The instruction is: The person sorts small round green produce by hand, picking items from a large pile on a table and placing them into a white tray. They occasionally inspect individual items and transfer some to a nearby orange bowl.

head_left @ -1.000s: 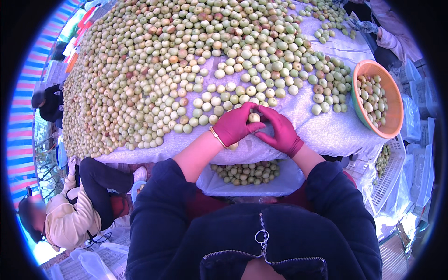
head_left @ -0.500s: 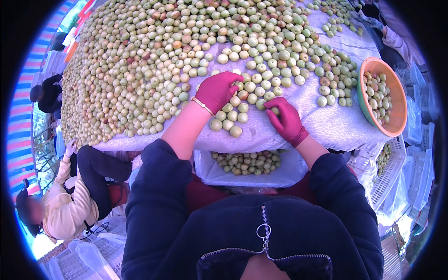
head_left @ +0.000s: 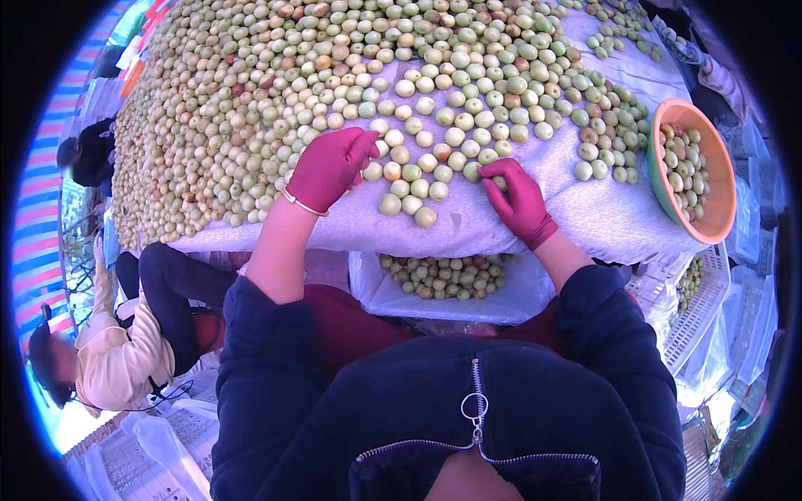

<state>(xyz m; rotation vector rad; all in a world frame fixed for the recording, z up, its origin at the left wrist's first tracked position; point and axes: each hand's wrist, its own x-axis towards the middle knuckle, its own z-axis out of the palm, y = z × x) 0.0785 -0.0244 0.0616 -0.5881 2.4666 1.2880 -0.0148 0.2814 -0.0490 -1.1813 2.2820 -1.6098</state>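
While fruit (head_left: 412, 172) lies thick across a table (head_left: 576, 219), a smaller share sits below and beside it

Although some is in containers, most of the fruit in view (small, round, mainly pale green, a few blushed red) spreads loose from the table's far and left edges toward its near edge. A plastic-lined tub (head_left: 535, 292) under the near edge holds a low heap, and an orange-and-green basket (head_left: 722, 185) at the near right corner holds another. Judging by these amounts, far more is left on the table than is gathered.

By the middle of the near edge, a loose cluster lies between the person's hands. The left hand (head_left: 332, 169), in a dark pink glove, is just left of it, fingers curled in; fruit lies right beside the fingertips, but whether any is held cannot be told. The right hand (head_left: 518, 203), gloved alike, is at the cluster's right side, thumb and fingers half bent. A green fruit is at its fingertips, touching or nearly so; a grip cannot be confirmed.
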